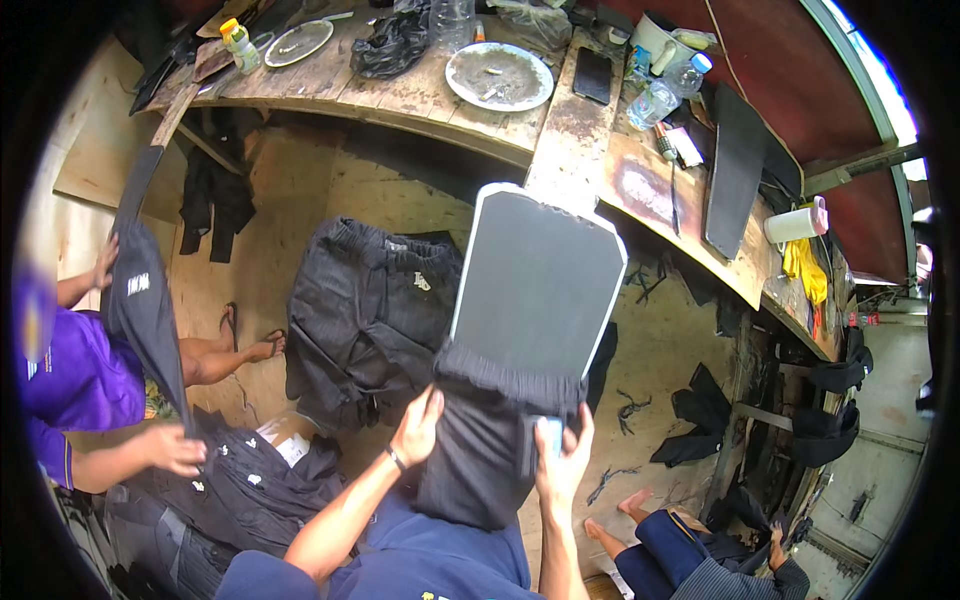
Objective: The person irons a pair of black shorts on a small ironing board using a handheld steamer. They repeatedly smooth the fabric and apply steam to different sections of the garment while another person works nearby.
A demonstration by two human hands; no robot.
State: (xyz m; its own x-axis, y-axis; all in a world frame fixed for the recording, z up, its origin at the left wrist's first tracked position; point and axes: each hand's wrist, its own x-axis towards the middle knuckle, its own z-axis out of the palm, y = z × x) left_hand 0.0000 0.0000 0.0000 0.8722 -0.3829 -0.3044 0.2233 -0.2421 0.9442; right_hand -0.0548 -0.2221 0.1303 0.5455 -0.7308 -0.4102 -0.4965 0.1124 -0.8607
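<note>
Plywood flooring runs under everything, strewn with dark cloth scraps. Nearest, the left hand has its grip clamped on the left side of dark shorts, fingers curled over the cloth by the waistband. The right hand has its grip closed on the shorts' right side, thumb up along the edge. The shorts are pulled over the lower end of a board, grey with a white rim, which tilts up and away from the person.

Just beyond, a pile of shorts lies on the floor. To the left, a person in a purple shirt holds another dark garment stretched upright, one hand at its top and one at its foot, with more shorts heaped by their knees.

Farthest, a curved wooden tabletop carries a white plate, a black bag and bottles.
</note>
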